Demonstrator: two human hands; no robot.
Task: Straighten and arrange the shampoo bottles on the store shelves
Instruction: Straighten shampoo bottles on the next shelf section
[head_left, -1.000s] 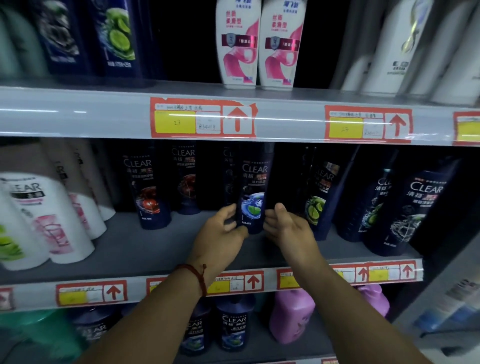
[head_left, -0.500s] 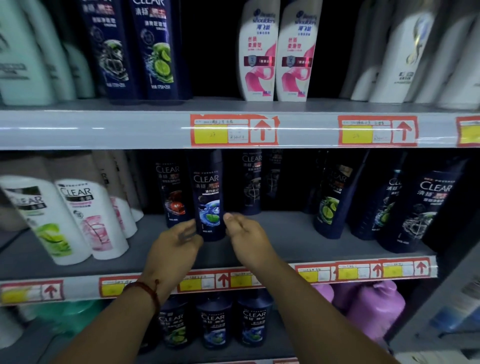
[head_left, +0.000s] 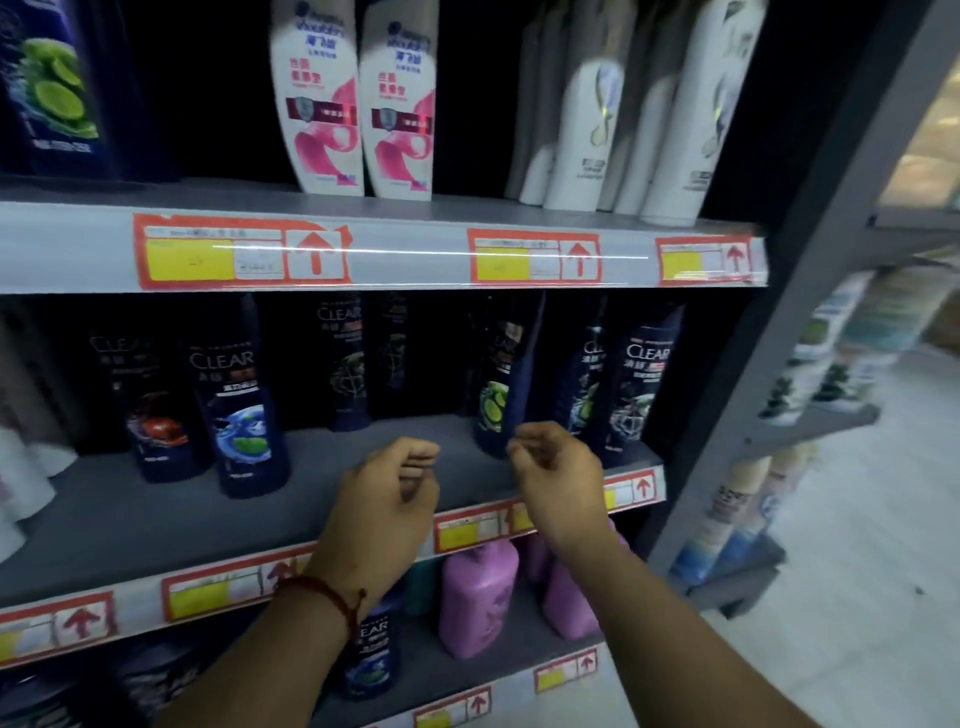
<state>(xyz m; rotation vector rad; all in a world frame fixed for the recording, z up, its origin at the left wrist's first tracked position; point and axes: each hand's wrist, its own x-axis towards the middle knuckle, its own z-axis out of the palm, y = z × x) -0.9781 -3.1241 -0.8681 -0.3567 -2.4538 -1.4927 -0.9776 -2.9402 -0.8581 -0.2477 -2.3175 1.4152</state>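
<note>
Shampoo bottles (head_left: 244, 415) stand on the middle shelf (head_left: 156, 519). Both hands are empty, fingers (head_left: 418, 451) loosely curled. The right hand (head_left: 558, 483) is just in front of the lime-label bottle (head_left: 493, 400), which looks askew, and the left hand (head_left: 384, 499) is to that bottle's left. The likely next move is to grip it, square it upright and turn its label forward.

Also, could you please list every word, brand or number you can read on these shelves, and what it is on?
"CLEAR": dark bottle with the blue-green picture.
"CLEAR": dark bottle at the right end.
"CLEAR": dark bottle further back.
"LEAR": lower-shelf bottle, partly hidden.
Too blurred to read: white-and-pink bottles, price tags, all small print.
</note>
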